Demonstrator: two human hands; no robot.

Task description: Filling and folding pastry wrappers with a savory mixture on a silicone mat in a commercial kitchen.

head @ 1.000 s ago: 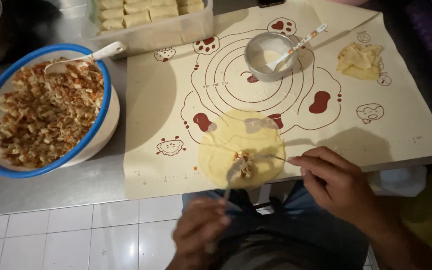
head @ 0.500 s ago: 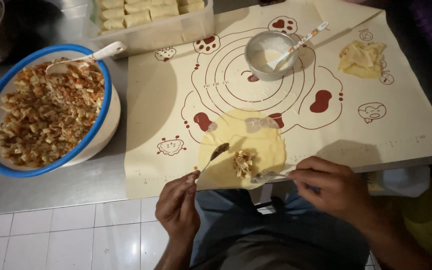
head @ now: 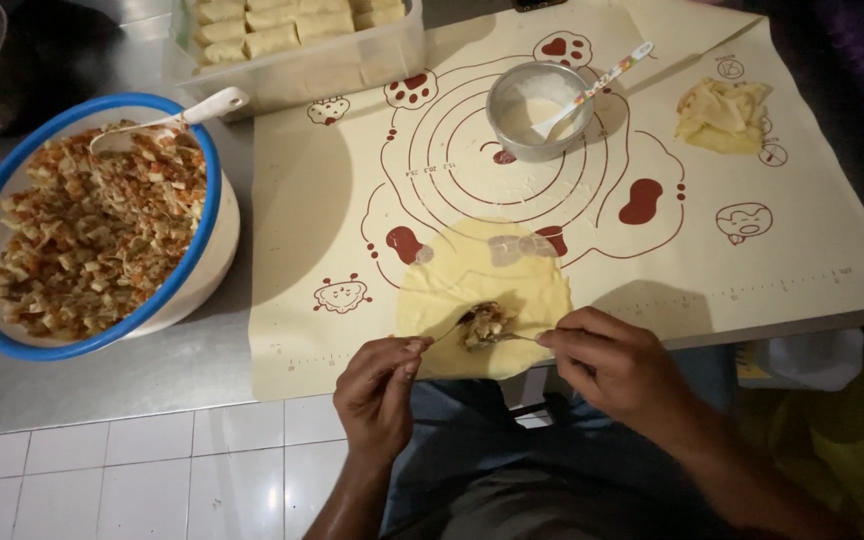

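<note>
A thin round yellow wrapper [head: 487,285] lies on the near part of a cream baking mat [head: 812,250] with red circle and paw prints. A small heap of chopped filling [head: 487,322] sits near the wrapper's front edge. My left hand [head: 377,390] pinches the handle of a metal spoon [head: 449,328] whose tip touches the heap from the left. My right hand [head: 617,370] grips a second metal utensil [head: 514,337] that meets the heap from the right.
A blue-rimmed white bowl [head: 214,215] of chopped orange and white filling with a white spoon [head: 177,117] stands at left. A clear box of finished rolls [head: 302,30] is at the back. A small metal bowl [head: 539,105] of white paste and a pile of wrappers [head: 722,115] sit farther back.
My left hand has come up from below the table edge with its spoon onto the wrapper. Both utensils now press on the filling heap, which looks more gathered.
</note>
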